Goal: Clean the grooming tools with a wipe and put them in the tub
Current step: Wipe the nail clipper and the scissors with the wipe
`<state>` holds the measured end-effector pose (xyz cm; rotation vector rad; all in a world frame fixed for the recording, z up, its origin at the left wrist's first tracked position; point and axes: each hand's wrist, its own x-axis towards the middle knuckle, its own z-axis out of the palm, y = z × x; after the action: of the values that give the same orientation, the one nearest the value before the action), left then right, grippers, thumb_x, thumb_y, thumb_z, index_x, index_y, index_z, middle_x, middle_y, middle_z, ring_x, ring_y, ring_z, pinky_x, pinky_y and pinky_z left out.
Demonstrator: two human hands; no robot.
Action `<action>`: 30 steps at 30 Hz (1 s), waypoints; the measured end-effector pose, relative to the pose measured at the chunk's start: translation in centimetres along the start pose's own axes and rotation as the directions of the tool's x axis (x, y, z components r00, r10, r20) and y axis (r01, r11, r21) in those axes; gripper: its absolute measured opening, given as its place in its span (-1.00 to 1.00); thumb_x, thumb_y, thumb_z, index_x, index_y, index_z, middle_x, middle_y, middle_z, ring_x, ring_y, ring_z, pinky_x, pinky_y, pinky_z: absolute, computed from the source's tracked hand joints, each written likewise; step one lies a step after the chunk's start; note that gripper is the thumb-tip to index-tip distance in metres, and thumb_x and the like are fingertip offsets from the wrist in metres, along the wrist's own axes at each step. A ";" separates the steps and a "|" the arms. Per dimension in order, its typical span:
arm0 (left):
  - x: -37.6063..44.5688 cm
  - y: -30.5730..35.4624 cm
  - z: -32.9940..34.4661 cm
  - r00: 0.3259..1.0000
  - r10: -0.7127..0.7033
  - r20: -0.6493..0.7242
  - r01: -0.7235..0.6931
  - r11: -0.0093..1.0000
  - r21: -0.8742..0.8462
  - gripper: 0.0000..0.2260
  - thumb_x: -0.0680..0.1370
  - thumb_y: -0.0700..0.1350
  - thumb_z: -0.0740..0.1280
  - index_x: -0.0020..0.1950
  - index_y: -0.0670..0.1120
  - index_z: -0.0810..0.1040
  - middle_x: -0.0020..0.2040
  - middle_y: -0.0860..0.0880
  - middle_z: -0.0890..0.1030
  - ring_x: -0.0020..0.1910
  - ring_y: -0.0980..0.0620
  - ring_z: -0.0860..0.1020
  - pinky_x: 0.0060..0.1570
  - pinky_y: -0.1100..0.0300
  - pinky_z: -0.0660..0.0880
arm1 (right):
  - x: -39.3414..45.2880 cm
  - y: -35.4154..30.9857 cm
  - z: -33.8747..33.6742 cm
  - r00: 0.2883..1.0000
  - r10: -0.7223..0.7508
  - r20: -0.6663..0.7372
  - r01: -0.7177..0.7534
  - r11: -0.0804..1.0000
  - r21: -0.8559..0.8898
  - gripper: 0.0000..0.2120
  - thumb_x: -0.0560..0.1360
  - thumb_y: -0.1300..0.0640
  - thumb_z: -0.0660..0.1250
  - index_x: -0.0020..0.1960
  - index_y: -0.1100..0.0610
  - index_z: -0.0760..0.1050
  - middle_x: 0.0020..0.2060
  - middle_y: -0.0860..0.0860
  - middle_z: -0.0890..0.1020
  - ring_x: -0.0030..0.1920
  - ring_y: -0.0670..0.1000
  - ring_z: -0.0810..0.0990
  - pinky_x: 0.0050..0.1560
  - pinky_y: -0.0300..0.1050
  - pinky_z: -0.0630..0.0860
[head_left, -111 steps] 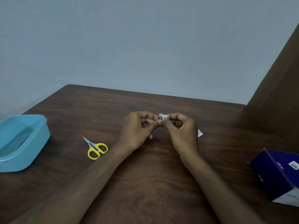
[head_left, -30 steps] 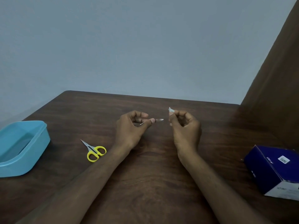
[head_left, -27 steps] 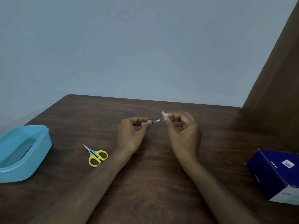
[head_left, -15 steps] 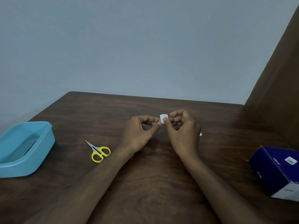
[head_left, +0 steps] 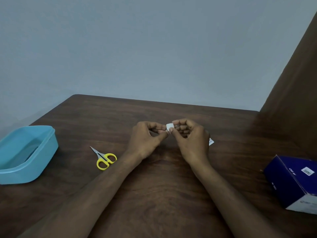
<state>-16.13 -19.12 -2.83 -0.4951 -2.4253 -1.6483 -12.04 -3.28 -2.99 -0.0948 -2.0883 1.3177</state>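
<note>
Small white wipe (head_left: 169, 126) pinched between right hand (head_left: 192, 140) fingertips, left hand (head_left: 145, 140) fingers closed against it, gripped tool hidden, scissors (head_left: 104, 158) well apart.

On the dark wooden table (head_left: 154, 186) lie a blue tub (head_left: 42, 157), yellow-handled scissors (head_left: 103, 158), a navy box (head_left: 295, 181) and a white wrapper (head_left: 211, 141).
</note>
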 end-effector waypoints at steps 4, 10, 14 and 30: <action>0.0 0.2 0.1 0.999 0.002 0.047 -0.003 1.000 0.018 -0.93 0.55 -0.04 0.56 0.02 0.06 0.80 -0.18 0.14 0.76 -0.38 0.18 0.67 -0.31 0.34 0.54 | 0.1 0.1 -0.1 0.998 0.010 -0.061 -0.010 1.000 -0.003 -0.93 0.57 0.12 0.50 -0.05 -0.04 0.68 -0.30 -0.20 0.73 -0.25 -0.17 0.70 -0.14 -0.16 0.60; 0.1 0.1 0.1 0.997 -0.050 -0.051 0.050 0.999 -0.012 -0.94 0.53 -0.05 0.59 -0.04 -0.01 0.81 -0.27 0.08 0.75 -0.45 0.17 0.64 -0.36 0.36 0.52 | 0.1 -0.4 -0.4 0.982 -0.045 -0.182 0.051 0.998 0.024 -0.95 0.59 0.09 0.50 -0.06 0.01 0.68 -0.23 -0.20 0.73 -0.22 -0.19 0.69 -0.14 -0.21 0.59; 0.0 0.0 -0.1 1.000 -0.018 -0.018 0.018 1.000 0.001 -0.90 0.54 0.04 0.58 -0.04 0.04 0.81 -0.23 0.13 0.76 -0.40 0.23 0.65 -0.34 0.38 0.50 | -0.3 -0.2 0.0 0.989 -0.139 -0.047 0.133 0.986 -0.104 -0.92 0.50 0.07 0.58 -0.13 -0.03 0.69 -0.15 -0.20 0.73 -0.08 -0.21 0.69 -0.04 -0.21 0.60; 0.1 0.0 0.1 0.997 -0.026 -0.070 0.029 0.999 0.031 -0.94 0.53 0.00 0.59 -0.07 0.03 0.81 -0.28 0.14 0.74 -0.37 0.32 0.62 -0.36 0.47 0.43 | -0.4 -0.4 -0.3 0.988 -0.112 -0.103 0.108 0.993 -0.043 -0.84 0.48 0.03 0.61 -0.18 -0.07 0.64 -0.11 -0.17 0.72 -0.08 -0.14 0.69 -0.06 -0.09 0.62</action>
<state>-16.18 -19.01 -2.85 -0.3944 -2.4149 -1.6065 -11.48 -3.44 -2.72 -0.0631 -2.0008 1.1828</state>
